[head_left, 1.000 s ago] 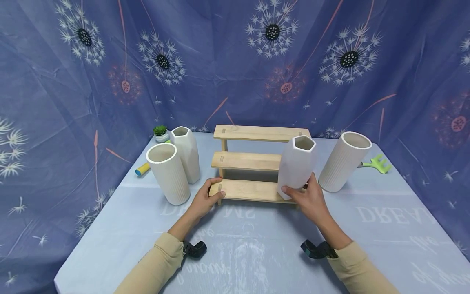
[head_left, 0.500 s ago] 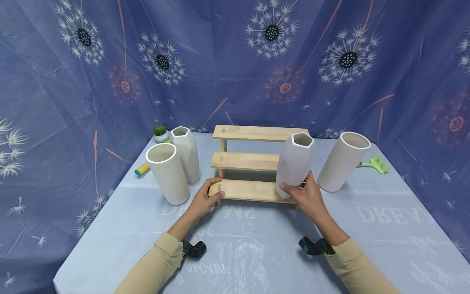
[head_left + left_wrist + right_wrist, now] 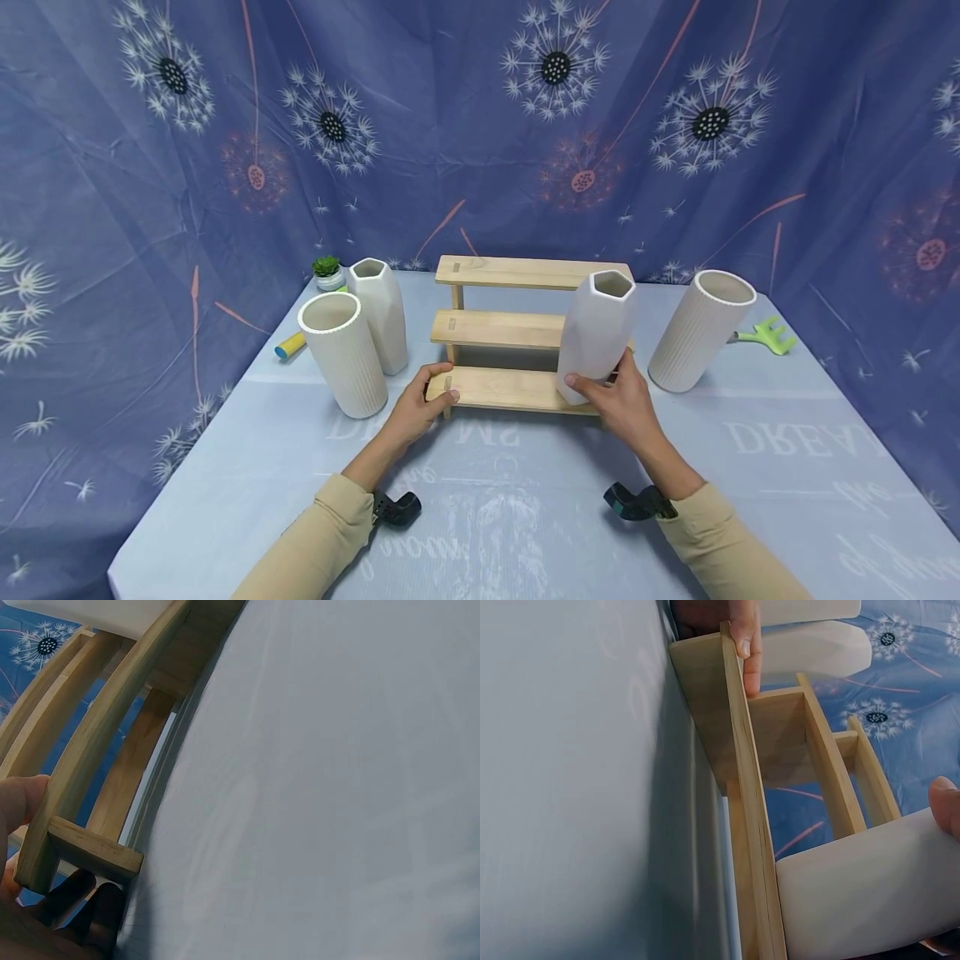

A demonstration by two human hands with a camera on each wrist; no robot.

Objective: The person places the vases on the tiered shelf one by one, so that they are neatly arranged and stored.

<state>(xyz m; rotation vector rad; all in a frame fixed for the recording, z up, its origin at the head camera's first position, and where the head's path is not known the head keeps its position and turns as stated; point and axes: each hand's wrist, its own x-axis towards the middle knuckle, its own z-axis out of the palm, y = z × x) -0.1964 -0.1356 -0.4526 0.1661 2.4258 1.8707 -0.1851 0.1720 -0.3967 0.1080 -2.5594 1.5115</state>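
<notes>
Landmark: wooden stand [image 3: 502,387] with three tiers, set on the bench [image 3: 480,517]. White faceted vase [image 3: 596,337] is base-down on the stand's lowest tier, toward its right end, base touching the board. Right hand [image 3: 622,404]: fingers curled round the lower part of this vase, thumb on its near side. Left hand [image 3: 416,408]: fingers grip the left end of the same tier, thumb on top.

Progress, as judged: placing of this one vase looks nearly complete; release not yet done, perhaps also a small correction of position. Three vases are off the stand: second faceted vase [image 3: 378,317] and wide ribbed vase [image 3: 345,358] to its left, other ribbed vase [image 3: 697,333] to its right. Whether these also belong on the tiers, cannot tell. Green fork [image 3: 768,335] lies farther right of the stand
</notes>
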